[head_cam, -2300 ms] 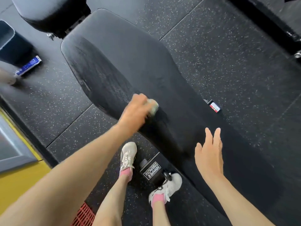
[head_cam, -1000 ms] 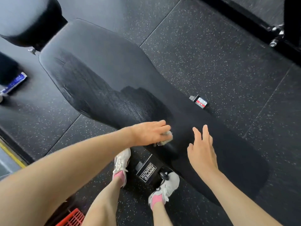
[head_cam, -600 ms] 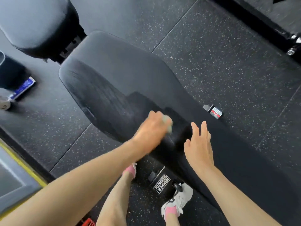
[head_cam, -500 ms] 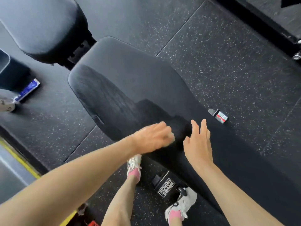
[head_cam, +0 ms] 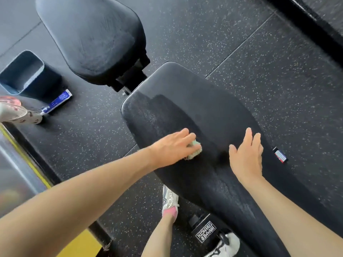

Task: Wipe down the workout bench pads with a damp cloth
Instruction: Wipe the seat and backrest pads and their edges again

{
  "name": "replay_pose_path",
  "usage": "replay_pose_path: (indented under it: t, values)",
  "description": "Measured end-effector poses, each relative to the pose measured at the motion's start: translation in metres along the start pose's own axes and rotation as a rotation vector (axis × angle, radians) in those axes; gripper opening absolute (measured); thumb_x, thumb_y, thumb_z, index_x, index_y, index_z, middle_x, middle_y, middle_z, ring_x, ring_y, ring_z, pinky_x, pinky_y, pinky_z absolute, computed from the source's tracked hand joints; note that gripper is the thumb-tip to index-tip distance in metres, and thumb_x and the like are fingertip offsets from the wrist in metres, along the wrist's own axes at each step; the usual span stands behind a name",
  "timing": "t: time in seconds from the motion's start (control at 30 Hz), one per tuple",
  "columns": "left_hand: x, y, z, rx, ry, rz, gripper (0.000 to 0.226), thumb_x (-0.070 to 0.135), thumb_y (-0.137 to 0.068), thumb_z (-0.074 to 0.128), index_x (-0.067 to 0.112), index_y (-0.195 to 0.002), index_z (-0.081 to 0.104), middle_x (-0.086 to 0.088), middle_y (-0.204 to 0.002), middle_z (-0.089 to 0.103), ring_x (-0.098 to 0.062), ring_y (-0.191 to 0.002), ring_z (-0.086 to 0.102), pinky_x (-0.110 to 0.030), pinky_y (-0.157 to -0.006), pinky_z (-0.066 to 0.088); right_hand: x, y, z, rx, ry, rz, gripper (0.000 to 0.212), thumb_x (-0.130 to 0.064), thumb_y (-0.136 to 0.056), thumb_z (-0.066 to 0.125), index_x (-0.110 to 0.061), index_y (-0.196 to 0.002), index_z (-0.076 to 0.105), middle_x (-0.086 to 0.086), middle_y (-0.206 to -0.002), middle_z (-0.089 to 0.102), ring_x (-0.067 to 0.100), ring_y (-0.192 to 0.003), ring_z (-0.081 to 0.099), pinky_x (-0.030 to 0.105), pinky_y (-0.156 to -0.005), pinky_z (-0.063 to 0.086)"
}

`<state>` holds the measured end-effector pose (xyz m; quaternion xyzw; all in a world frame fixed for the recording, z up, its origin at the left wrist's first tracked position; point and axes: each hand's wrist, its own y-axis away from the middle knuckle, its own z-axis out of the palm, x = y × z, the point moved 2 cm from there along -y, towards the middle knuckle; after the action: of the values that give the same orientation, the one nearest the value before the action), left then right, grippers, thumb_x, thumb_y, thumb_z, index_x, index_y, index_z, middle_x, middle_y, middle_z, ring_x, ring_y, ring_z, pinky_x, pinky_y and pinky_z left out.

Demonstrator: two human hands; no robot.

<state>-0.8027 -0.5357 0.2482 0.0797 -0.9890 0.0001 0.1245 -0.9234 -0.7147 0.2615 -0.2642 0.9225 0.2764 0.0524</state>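
Speckled black rubber floor (head_cam: 259,71) all round, and across it runs the long pad (head_cam: 213,112), dark and wet-looking on the near side and duller along the far edge. The short pad (head_cam: 92,38) beyond it shows no such sheen, so I'd guess it hasn't been done.

What could go wrong is that the cloth (head_cam: 194,150) is a small bunched wad with nothing obviously pinching it. A quick stroke could leave it behind or flick it off the edge. That dull far strip could also be skipped.

The left hand (head_cam: 172,147) lies flat with fingers stretched out, pressing the cloth onto the pad. The cloth peeks out under the fingertips, though the thumb's hold is hard to make out. The right hand (head_cam: 246,156) rests spread flat on the pad, just beside it, holding nothing.
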Motion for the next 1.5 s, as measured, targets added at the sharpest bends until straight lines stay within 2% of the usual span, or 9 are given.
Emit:
replay_pose_path:
  t: [0.27,0.43,0.67,0.87,0.97,1.07,1.13,1.3,1.5]
  values:
    - [-0.103,0.015,-0.032,0.298,0.203,-1.099,0.051,-0.016,-0.069,0.042,0.012,-0.107,0.06,-0.014,-0.102,0.042,-0.03,-0.097,0.038,-0.047,-0.074,0.047,-0.012,-0.031,-0.001,-0.013,-0.029,0.13,0.092,-0.037,-0.089,0.064,-0.011,-0.152,0.004,0.019,-0.157,0.007,0.038,-0.142,0.011,0.054,-0.113,0.022]
    - [-0.089,0.035,-0.025,0.038,0.144,-0.381,0.063,-0.014,-0.061,0.056,0.011,-0.119,0.055,-0.014,-0.098,0.047,-0.026,-0.089,0.035,-0.034,-0.057,0.043,-0.017,-0.047,-0.007,-0.077,0.052,0.172,0.1,-0.039,-0.078,0.076,-0.01,-0.151,0.014,0.016,-0.149,0.025,0.039,-0.135,0.023,0.054,-0.105,0.033]
    - [-0.111,-0.029,-0.031,0.292,0.255,-1.112,0.048,-0.017,-0.064,0.04,0.008,-0.101,0.058,-0.013,-0.099,0.042,-0.028,-0.091,0.036,-0.044,-0.072,0.045,-0.021,-0.058,-0.015,-0.109,0.088,0.261,0.109,-0.039,-0.068,0.084,-0.019,-0.151,0.015,0.014,-0.145,0.031,0.039,-0.132,0.027,0.056,-0.096,0.038]
    - [-0.061,-0.046,-0.027,0.03,0.219,-0.139,0.035,0.002,-0.074,0.045,0.012,-0.102,0.063,-0.007,-0.089,0.048,-0.027,-0.081,0.046,-0.035,-0.058,0.042,-0.019,-0.064,-0.012,-0.15,0.027,0.311,0.116,-0.036,-0.065,0.087,-0.028,-0.151,0.01,0.014,-0.148,0.031,0.039,-0.139,0.023,0.066,-0.104,0.029]
    - [-0.136,-0.035,-0.04,0.102,0.296,-0.539,0.023,0.002,-0.084,0.05,0.014,-0.098,0.063,0.004,-0.09,0.05,-0.018,-0.087,0.047,-0.036,-0.072,0.039,-0.02,-0.063,-0.009,-0.157,0.026,0.319,0.115,-0.036,-0.065,0.087,-0.032,-0.15,0.01,0.01,-0.152,0.027,0.038,-0.142,0.018,0.071,-0.102,0.024]
    - [-0.168,-0.027,-0.041,0.256,0.129,-1.078,0.045,-0.014,-0.073,0.043,0.008,-0.11,0.058,-0.017,-0.104,0.045,-0.033,-0.096,0.04,-0.043,-0.078,0.042,-0.018,-0.063,-0.008,-0.158,0.035,0.32,0.114,-0.038,-0.065,0.086,-0.033,-0.15,0.01,0.007,-0.154,0.024,0.035,-0.144,0.014,0.073,-0.103,0.017]
    - [-0.14,-0.04,-0.036,0.28,0.16,-1.081,0.052,-0.016,-0.064,0.04,0.01,-0.107,0.055,-0.015,-0.102,0.043,-0.031,-0.093,0.037,-0.042,-0.077,0.041,-0.015,-0.063,-0.009,-0.158,0.06,0.324,0.112,-0.04,-0.066,0.085,-0.033,-0.15,0.01,0.007,-0.155,0.023,0.033,-0.145,0.011,0.073,-0.105,0.014]
    - [-0.097,-0.057,-0.028,0.032,0.15,-0.375,0.053,-0.012,-0.063,0.053,0.005,-0.113,0.057,-0.015,-0.098,0.048,-0.031,-0.087,0.043,-0.035,-0.056,0.037,-0.015,-0.063,-0.011,-0.166,0.049,0.328,0.112,-0.04,-0.068,0.083,-0.033,-0.15,0.008,0.005,-0.158,0.016,0.031,-0.147,0.004,0.071,-0.106,0.011]
    - [-0.135,-0.087,-0.033,0.352,0.232,-1.152,0.053,-0.018,-0.066,0.042,0.008,-0.109,0.058,-0.014,-0.105,0.044,-0.029,-0.097,0.038,-0.037,-0.076,0.044,-0.019,-0.062,-0.01,-0.15,0.041,0.306,0.112,-0.042,-0.07,0.081,-0.032,-0.151,0.005,0.006,-0.159,0.013,0.031,-0.147,0.003,0.066,-0.109,0.012]
